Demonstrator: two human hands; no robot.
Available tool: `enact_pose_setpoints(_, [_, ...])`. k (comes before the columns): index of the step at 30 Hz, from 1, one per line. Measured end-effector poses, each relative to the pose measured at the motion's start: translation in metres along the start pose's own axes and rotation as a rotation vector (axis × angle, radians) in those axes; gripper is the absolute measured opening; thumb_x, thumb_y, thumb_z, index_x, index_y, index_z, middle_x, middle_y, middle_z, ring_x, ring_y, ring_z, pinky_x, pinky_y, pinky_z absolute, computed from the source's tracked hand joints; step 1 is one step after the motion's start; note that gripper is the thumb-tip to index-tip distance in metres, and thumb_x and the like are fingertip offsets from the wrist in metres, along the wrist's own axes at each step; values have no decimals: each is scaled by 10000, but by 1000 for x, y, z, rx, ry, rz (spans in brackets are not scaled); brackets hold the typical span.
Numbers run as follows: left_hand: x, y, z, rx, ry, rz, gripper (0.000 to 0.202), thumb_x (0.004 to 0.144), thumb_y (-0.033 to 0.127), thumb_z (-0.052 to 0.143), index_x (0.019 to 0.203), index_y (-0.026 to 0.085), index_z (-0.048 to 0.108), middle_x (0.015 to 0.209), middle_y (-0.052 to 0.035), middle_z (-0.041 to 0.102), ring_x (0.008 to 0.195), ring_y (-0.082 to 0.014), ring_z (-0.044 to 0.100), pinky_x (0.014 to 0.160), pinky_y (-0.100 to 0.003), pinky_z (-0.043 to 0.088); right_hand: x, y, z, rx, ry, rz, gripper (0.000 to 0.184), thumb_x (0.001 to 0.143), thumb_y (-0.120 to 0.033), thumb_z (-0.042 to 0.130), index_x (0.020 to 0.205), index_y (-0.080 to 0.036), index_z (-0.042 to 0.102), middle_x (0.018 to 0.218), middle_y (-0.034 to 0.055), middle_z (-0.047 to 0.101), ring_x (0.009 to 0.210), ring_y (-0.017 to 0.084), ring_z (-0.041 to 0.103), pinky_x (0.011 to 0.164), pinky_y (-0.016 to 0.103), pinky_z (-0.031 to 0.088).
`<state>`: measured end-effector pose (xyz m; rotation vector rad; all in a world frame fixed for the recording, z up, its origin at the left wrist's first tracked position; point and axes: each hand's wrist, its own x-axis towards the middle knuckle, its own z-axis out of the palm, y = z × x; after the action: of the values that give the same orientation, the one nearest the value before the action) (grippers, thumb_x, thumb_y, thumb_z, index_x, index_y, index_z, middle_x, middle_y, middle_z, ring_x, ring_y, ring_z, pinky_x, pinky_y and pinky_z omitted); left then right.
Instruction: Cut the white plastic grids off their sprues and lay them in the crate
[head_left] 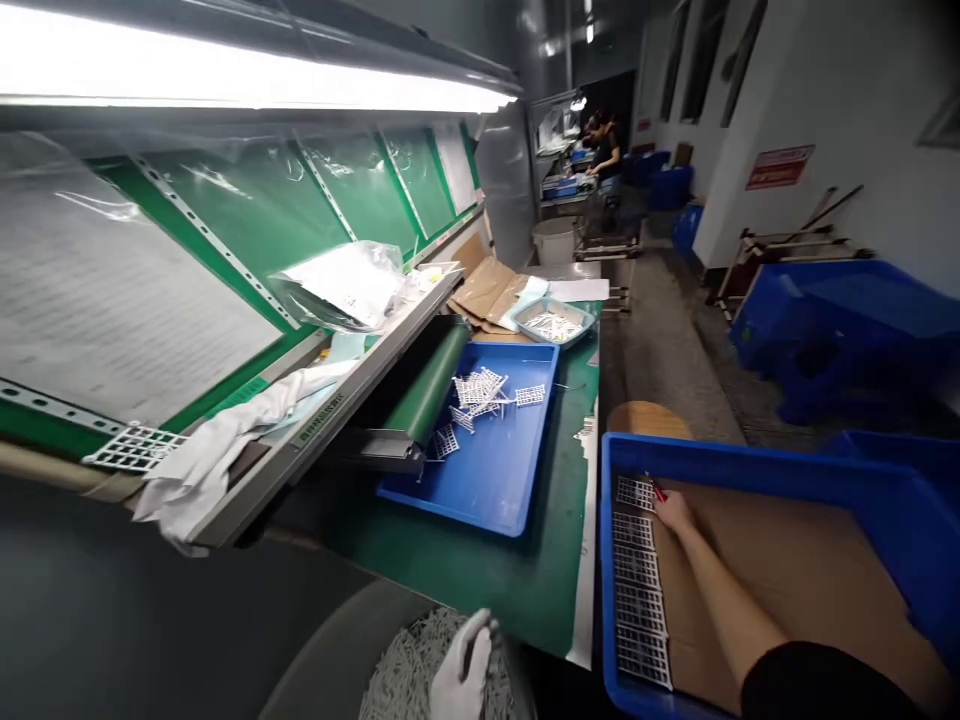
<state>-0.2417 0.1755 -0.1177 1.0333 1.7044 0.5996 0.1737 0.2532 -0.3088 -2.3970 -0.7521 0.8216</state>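
Note:
Down in the blue bin (750, 462) at right, my bare right hand (677, 512) grips a small red-handled tool (659, 494); its kind is too small to make out. That hand is beside a white plastic grid (636, 492), the farthest of several grids (639, 604) laid in a row along the bin's left side on brown cardboard (757, 560). My left hand (463, 672), in a white glove, hovers over a tub of thin pale plastic scraps (405, 665). Its thumb and fingers curl together around a small gap, and nothing shows in them.
On the green table (450, 570), a blue tray (495, 490) holds a heap of white grids (480, 388) below a green conveyor belt (435, 375). Behind it stands a small basin (559, 330) of white pieces. A shelf (315, 420) carries a glove and bags. A person (606, 150) works far back.

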Motion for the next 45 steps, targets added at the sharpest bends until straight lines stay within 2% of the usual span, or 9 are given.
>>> enact_pose_setpoints(4, [95, 75, 24, 388, 86, 433, 459, 936, 492, 460, 1221, 190, 653, 1305, -88, 667, 1238, -240, 605, 1082, -341, 473, 15, 7, 20, -89, -139, -18, 235, 948, -364, 640, 1068, -161, 651, 1083, 59, 661, 990, 188, 646, 880, 371, 554])
enact_pose_setpoints(11, [308, 185, 59, 544, 322, 358, 974, 765, 308, 698, 1513, -29, 174, 1547, -330, 314, 1439, -371, 365, 1151, -444, 351, -5, 27, 12, -123, -37, -80, 216, 927, -322, 635, 944, -115, 694, 886, 112, 702, 901, 231, 686, 859, 386, 550])
enact_pose_setpoints(17, [357, 200, 34, 552, 302, 356, 868, 748, 231, 621, 1533, 171, 254, 1302, -155, 641, 1164, -322, 638, 978, -392, 482, 43, -35, -39, 119, 304, -453, 344, 811, -477, 743, 1141, -409, 676, 1206, 46, 638, 1084, 239, 630, 646, 295, 567])
enact_pose_setpoints(20, [364, 199, 31, 572, 344, 365, 759, 807, 273, 544, 1506, 103, 302, 1294, -183, 640, 1182, -335, 621, 1006, -409, 459, 62, -85, -52, 227, 404, -631, 458, 703, -408, 838, 1091, -574, 659, 1196, 30, 631, 1147, 270, 599, 553, 290, 533])
enact_pose_setpoints(23, [364, 202, 28, 619, 351, 351, 705, 848, 300, 496, 1496, 84, 317, 1338, -229, 606, 1195, -340, 619, 1001, -416, 459, 55, -110, -53, 267, 440, -735, 477, 695, -393, 855, 1088, -574, 654, 1160, 26, 651, 1136, 285, 599, 538, 305, 534])
enact_pose_setpoints(29, [337, 208, 20, 627, 289, 287, 316, 849, 229, 406, 978, 134, 678, 1062, -257, 711, 979, -396, 698, 802, -442, 508, 18, -116, -78, 223, 528, -887, 308, 902, -429, 680, 1198, -360, 635, 1128, 45, 669, 997, 231, 639, 686, 338, 584])
enact_pose_setpoints(34, [266, 179, 16, 494, 359, 318, 446, 936, 354, 262, 1025, 153, 649, 1037, -257, 703, 939, -409, 690, 773, -463, 485, -62, -103, -68, 164, 555, -985, 290, 928, -438, 636, 1171, -281, 652, 1148, 48, 652, 999, 209, 637, 713, 313, 576])
enact_pose_setpoints(40, [92, 68, 5, 238, 208, 483, 456, 963, 535, 305, 811, 221, 598, 765, -21, 669, 759, -175, 637, 741, -244, 476, -247, -53, -2, 134, 513, -1022, 332, 903, -455, 635, 1219, -355, 629, 1007, 71, 680, 928, 312, 659, 715, 461, 584])
enact_pose_setpoints(45, [-64, -9, -38, -390, -71, 539, 375, 865, 546, 566, 794, 181, 612, 667, 1, 578, 654, -149, 545, 658, -240, 459, -378, -54, -1, 9, 470, -1136, 479, 943, -485, 583, 1331, -205, 559, 1137, 151, 651, 1031, 328, 585, 872, 488, 500])
